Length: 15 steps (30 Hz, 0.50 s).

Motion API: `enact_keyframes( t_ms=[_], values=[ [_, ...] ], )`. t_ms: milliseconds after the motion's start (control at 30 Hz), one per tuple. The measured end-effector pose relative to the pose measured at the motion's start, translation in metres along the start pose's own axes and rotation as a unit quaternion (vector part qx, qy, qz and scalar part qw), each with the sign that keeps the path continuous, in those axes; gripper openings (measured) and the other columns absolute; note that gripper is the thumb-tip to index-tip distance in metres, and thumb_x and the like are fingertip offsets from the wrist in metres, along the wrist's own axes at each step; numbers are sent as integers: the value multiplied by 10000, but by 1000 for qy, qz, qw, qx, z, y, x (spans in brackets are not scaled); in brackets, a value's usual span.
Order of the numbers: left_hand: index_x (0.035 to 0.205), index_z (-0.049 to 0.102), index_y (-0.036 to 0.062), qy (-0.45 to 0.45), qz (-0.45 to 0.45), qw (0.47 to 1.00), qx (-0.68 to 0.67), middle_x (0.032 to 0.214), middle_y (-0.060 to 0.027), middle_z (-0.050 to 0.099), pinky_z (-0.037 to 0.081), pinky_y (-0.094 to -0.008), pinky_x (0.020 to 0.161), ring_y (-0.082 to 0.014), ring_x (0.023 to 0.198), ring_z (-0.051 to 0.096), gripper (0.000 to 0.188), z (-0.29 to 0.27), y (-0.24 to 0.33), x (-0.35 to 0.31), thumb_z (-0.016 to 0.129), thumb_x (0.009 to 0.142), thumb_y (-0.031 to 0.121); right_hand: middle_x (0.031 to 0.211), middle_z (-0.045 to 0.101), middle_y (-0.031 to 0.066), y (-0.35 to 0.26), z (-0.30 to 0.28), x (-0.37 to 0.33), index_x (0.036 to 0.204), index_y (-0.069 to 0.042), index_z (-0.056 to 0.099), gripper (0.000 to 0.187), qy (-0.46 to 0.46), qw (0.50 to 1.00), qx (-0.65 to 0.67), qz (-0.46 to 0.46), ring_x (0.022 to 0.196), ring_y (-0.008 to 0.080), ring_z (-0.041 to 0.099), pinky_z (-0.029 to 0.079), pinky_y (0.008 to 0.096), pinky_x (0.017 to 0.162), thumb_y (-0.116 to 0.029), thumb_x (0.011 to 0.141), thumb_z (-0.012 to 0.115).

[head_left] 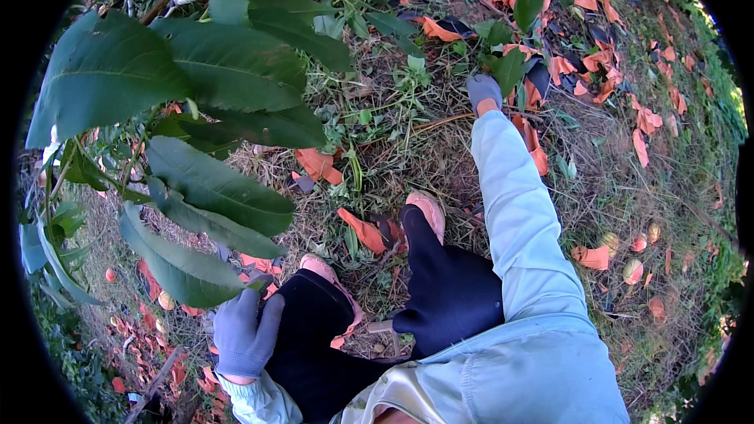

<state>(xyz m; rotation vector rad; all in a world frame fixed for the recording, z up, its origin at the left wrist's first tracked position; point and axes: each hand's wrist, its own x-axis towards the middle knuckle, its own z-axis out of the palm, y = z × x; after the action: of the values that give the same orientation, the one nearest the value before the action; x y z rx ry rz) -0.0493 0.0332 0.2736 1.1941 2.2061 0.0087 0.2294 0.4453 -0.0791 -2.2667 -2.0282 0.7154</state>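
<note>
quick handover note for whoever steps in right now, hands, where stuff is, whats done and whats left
Left hand: grey glove, fingers loosely curled at the tip of a large green leaf, low by the left leg; nothing clearly gripped.
Right hand: grey glove, arm stretched forward and down among the leaves near the ground; what it holds is hidden.
Around: orange paper scraps litter the grass, and several fallen fruits lie to the right.
Done or left: cannot tell; no fruit is visibly in either hand.

Grey-blue gloves cover the left hand (243, 334) and right hand (484, 91). Sleeves (514, 204) are pale blue, trousers (452, 286) black, shoes (428, 212) pink, leaves (216, 188) dark green, paper scraps (318, 163) orange.
</note>
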Motion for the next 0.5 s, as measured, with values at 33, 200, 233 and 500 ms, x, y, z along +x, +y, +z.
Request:
enact_keyframes(
  t_ms=[33,200,233,500],
  values=[
    [1034,584,18,-8,-11,1000,-7,893,-125,608,468,-320,703,-240,774,612,264,-1,4,2,580,800,141,1050,615,142,1,-4,-11,988,-125,640,328,9,999,9,-32,941,344,586,456,412,819,-363,803,509],
    [1031,584,18,17,35,999,-11,901,-125,611,467,-326,706,-245,768,609,264,5,6,10,576,802,150,908,642,146,20,1,-58,952,-104,638,313,22,979,88,-181,865,358,592,465,420,764,-352,791,538],
    [1031,583,17,22,52,998,-9,901,-126,611,467,-327,707,-248,769,609,265,6,5,13,575,802,152,889,644,145,20,2,-73,936,-103,641,297,8,972,70,-225,842,362,595,472,422,746,-341,794,536],
    [1035,581,21,27,77,997,8,894,-138,607,467,-344,708,-271,781,611,275,11,4,17,571,797,159,974,587,155,-49,-45,-129,902,-110,616,272,-68,944,75,-313,843,363,588,467,447,743,-350,843,501]
  ],
)
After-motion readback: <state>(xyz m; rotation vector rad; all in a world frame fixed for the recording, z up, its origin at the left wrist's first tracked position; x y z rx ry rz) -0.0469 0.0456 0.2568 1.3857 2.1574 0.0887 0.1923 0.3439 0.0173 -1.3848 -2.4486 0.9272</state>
